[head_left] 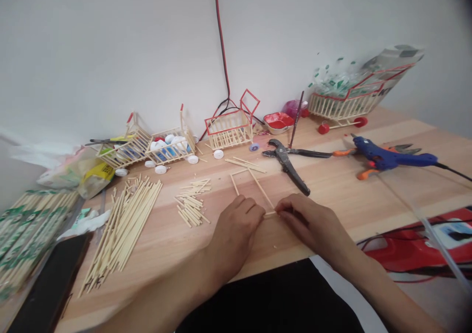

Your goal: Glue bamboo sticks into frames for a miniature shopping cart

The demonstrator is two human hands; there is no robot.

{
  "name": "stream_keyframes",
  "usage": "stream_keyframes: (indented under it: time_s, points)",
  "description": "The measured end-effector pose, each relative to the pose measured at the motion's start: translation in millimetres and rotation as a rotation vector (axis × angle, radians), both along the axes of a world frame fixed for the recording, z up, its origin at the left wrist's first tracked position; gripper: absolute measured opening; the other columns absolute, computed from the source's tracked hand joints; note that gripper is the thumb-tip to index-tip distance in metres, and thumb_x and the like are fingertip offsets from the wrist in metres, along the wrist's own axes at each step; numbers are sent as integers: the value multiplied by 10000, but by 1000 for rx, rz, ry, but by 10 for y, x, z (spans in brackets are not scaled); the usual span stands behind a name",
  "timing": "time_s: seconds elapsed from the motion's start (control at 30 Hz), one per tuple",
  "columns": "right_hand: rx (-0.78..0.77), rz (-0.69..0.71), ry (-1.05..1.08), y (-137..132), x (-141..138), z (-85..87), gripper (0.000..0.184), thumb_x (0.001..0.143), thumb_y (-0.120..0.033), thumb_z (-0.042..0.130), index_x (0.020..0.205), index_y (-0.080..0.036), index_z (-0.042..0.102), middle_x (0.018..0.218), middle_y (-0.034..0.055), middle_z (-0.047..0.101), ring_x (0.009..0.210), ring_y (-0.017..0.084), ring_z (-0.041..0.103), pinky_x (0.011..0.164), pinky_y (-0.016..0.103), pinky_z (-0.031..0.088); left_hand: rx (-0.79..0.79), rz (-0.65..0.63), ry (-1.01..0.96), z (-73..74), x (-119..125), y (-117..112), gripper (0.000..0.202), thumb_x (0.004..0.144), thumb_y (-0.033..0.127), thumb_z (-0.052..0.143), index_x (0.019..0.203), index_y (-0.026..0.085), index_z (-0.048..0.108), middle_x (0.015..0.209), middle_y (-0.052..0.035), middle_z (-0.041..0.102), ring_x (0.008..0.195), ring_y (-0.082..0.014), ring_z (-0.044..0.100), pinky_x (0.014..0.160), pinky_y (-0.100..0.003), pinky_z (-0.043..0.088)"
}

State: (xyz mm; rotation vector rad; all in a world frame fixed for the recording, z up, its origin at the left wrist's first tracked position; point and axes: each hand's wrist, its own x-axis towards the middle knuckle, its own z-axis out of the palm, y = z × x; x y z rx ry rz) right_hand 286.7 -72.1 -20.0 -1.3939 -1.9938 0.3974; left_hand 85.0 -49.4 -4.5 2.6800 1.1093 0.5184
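A small four-sided frame of thin wooden sticks (pixel 262 189) lies flat on the table in front of me. My left hand (pixel 238 229) is closed over its near left corner, the fingers curled and hiding that corner. At the near right corner, my right hand (pixel 313 222) pinches the frame between thumb and fingers. Between the two hands a short stretch of the near stick shows. Just beyond the frame lie a few loose sticks (pixel 245 164). Short cut sticks (pixel 191 210) sit in small piles left of my left hand, and a bundle of longer sticks (pixel 125 229) lies farther left.
Black-handled pliers (pixel 285 161) and a blue glue gun (pixel 391 156) lie to the right. Several miniature stick carts, including a red-trimmed one (pixel 230 131), line the wall near a dish of red paint (pixel 278 121). A phone (pixel 51 279) and packaged sticks (pixel 35 225) are at left.
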Motion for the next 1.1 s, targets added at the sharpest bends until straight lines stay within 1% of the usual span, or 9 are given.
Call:
stream_keyframes:
  time_s: [0.1,0.23,0.3,0.4,0.47,0.67,0.87,0.97,1.1]
  points:
    - [-31,-36,30,-5,-12,-5,125,907,-218,477,896,-226,601,841,19,686,741,153,646,673,259,497,-18,22,-10,13,-9,-18,173,938,117,452,855,173,594,868,-44,608,862,-202,534,765,-334,459]
    - [-74,-139,71,-25,2,-11,123,910,-269,501,945,-227,612,833,13,694,689,151,643,631,256,487,-41,35,-53,41,-20,-25,192,958,144,424,881,169,598,881,-49,616,873,-199,544,776,-339,467]
    - [-76,-166,71,-26,8,-10,139,917,-282,501,974,-227,616,853,20,698,706,158,644,639,263,485,-57,37,-67,44,-31,-25,195,964,158,419,896,168,601,892,-53,620,883,-198,550,783,-339,474]
    - [-59,-145,43,-7,2,-6,153,935,-283,476,924,-222,615,880,35,693,782,175,645,700,280,482,-78,42,-65,39,-48,-27,198,968,182,416,895,173,600,896,-52,622,885,-194,559,782,-335,481]
    - [-65,-138,14,14,-11,-3,176,943,-285,459,871,-220,605,863,37,682,804,184,637,722,291,471,-87,48,-53,35,-52,-31,192,968,192,419,891,179,594,898,-46,619,884,-190,564,778,-331,483]
    - [-169,-152,-86,88,-61,15,248,947,-331,436,786,-216,584,801,27,656,763,191,609,676,303,418,-67,51,29,21,-37,-67,161,963,199,432,881,186,571,909,-34,608,856,-178,569,727,-305,485]
    - [-196,-174,-163,122,-102,44,298,949,-351,431,719,-211,558,727,16,634,695,176,587,615,287,357,-50,58,71,4,-11,-84,171,970,205,416,865,188,550,899,-30,597,810,-172,572,685,-297,483]
    - [-197,-174,-152,122,-104,38,306,950,-357,427,715,-209,555,727,19,633,692,175,587,615,286,358,-45,72,77,7,-4,-80,171,973,208,410,877,187,550,909,-33,598,805,-171,574,682,-296,483]
    - [-183,-160,-70,115,-75,30,284,945,-354,435,741,-210,570,760,22,654,718,180,606,643,289,398,-51,69,84,11,0,-72,172,973,202,407,886,187,554,914,-36,599,808,-167,576,697,-293,486]
